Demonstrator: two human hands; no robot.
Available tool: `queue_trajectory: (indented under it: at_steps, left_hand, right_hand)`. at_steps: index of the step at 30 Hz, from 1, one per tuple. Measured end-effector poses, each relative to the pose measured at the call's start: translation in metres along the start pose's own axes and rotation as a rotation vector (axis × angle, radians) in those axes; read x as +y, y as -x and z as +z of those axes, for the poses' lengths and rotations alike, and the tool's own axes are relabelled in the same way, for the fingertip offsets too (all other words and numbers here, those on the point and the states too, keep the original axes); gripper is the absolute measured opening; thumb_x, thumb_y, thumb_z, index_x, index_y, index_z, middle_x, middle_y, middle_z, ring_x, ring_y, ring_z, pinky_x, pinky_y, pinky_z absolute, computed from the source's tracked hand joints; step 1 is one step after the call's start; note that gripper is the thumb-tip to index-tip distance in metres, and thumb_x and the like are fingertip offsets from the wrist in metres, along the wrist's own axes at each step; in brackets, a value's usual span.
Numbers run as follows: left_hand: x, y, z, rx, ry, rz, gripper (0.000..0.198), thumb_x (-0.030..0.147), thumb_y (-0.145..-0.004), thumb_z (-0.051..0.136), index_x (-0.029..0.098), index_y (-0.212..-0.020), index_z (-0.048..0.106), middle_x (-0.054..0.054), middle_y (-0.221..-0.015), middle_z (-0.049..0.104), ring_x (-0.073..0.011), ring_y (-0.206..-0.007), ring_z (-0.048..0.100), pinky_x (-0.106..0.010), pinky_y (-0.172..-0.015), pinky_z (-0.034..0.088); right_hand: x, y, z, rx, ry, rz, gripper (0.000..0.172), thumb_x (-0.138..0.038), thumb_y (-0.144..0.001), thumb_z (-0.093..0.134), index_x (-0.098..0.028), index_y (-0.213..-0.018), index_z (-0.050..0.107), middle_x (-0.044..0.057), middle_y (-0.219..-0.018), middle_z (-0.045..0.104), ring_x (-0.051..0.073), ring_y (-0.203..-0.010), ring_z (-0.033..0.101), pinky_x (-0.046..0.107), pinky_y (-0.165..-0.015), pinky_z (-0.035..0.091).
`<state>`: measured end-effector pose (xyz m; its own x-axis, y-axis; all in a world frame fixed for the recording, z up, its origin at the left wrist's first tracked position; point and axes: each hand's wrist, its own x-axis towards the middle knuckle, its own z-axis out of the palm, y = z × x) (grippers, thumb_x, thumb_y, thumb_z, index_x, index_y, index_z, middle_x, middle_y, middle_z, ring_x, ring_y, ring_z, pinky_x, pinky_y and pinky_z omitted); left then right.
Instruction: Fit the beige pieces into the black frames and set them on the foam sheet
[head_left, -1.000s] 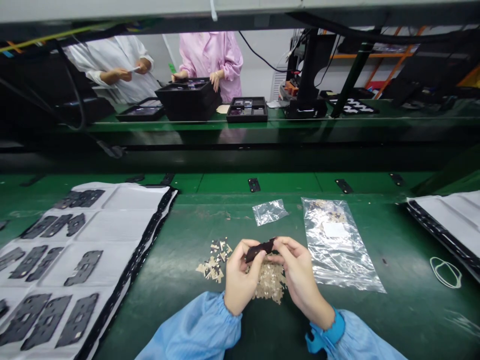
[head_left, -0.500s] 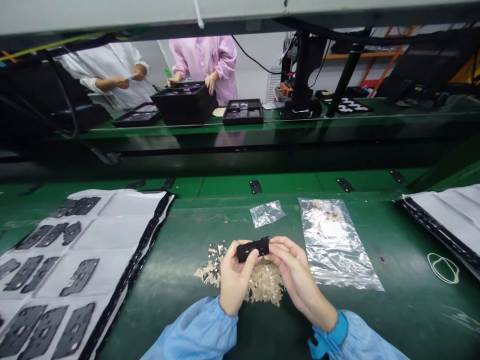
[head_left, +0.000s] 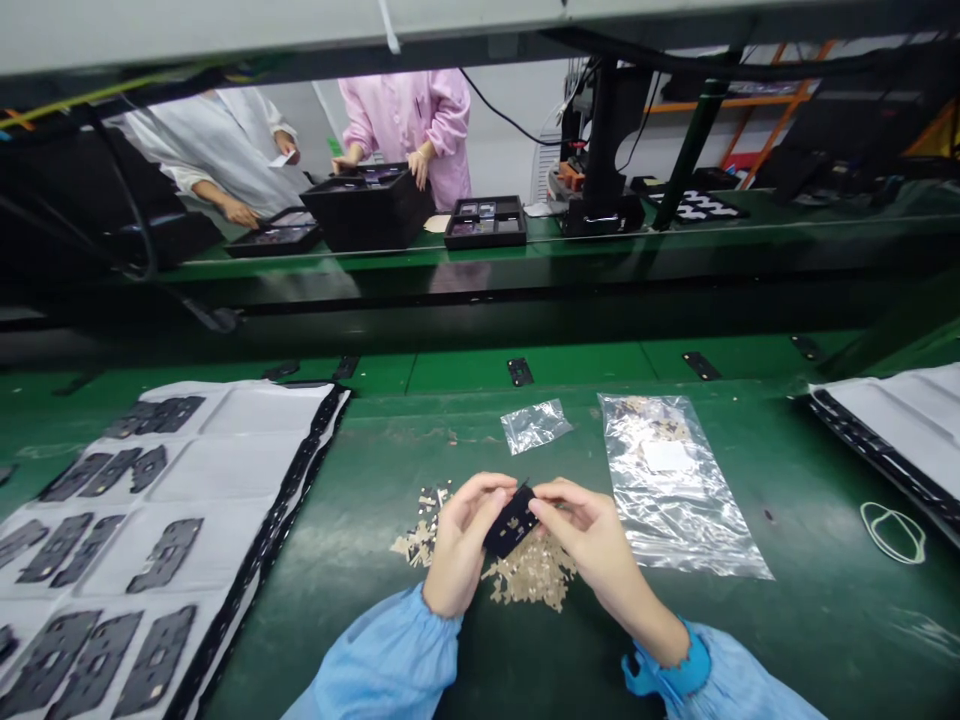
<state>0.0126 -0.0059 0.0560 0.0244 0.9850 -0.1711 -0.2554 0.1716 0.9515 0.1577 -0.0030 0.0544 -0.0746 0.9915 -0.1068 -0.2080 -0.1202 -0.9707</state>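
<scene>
A small black part (head_left: 511, 524), tilted between my hands, shows tiny gold spots on its face. My left hand (head_left: 463, 545) grips its left edge between thumb and fingers. On its upper right side, my right hand (head_left: 589, 530) pinches it with thumb and forefinger. Beneath the hands lies a pile of small beige pieces (head_left: 531, 578). Smaller beige and black bits (head_left: 421, 530) are scattered left of my left hand.
A white tray (head_left: 232, 450) with black parts is at left, another (head_left: 915, 415) at right. Clear bags (head_left: 682, 500) (head_left: 535, 427) and a rubber band (head_left: 892, 532) lie on the green table. Black parts sit on the green strip behind; two people stand beyond.
The black part has turned from nearly level to a steep slant, its gold-spotted face now showing. Across the bench, the white-sleeved person's hands have parted, one lowering to a tray. Parts on the strip shifted slightly right.
</scene>
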Motion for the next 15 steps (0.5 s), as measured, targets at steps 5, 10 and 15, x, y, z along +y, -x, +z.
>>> queue_trajectory:
  at_steps: [5,10,15]
  left_hand:
    - [0.0005,-0.0026,-0.0004,-0.049,0.104,-0.124,0.014,0.028,-0.074,0.069,0.016,-0.081,0.065,-0.001,-0.076,0.060,-0.0130,-0.074,0.055,-0.021,-0.068,0.042]
    - [0.0029,-0.0046,-0.0022,-0.111,0.262,-0.239,0.013,0.022,-0.073,0.068,0.014,-0.067,0.060,0.002,-0.069,0.051,-0.0085,-0.063,0.048,-0.018,-0.059,0.038]
    - [0.0045,-0.0062,-0.0054,-0.166,0.382,-0.345,0.013,0.016,-0.073,0.064,0.014,-0.063,0.056,0.003,-0.068,0.048,-0.0079,-0.060,0.046,-0.019,-0.056,0.037]
  right_hand:
    - [0.0047,0.0001,-0.0009,-0.059,0.030,-0.020,0.013,-0.029,-0.074,0.069,-0.022,-0.084,0.074,0.001,-0.076,0.060,0.014,-0.063,0.058,0.026,-0.057,0.052]
    - [0.0043,0.0003,-0.0020,-0.091,0.135,-0.089,0.013,-0.026,-0.078,0.065,-0.023,-0.087,0.074,0.002,-0.077,0.058,0.015,-0.066,0.058,0.026,-0.058,0.050]
    - [-0.0033,0.0023,-0.0011,-0.118,0.257,-0.133,0.013,-0.025,-0.080,0.062,-0.021,-0.086,0.074,0.004,-0.075,0.059,0.016,-0.067,0.057,0.027,-0.059,0.048]
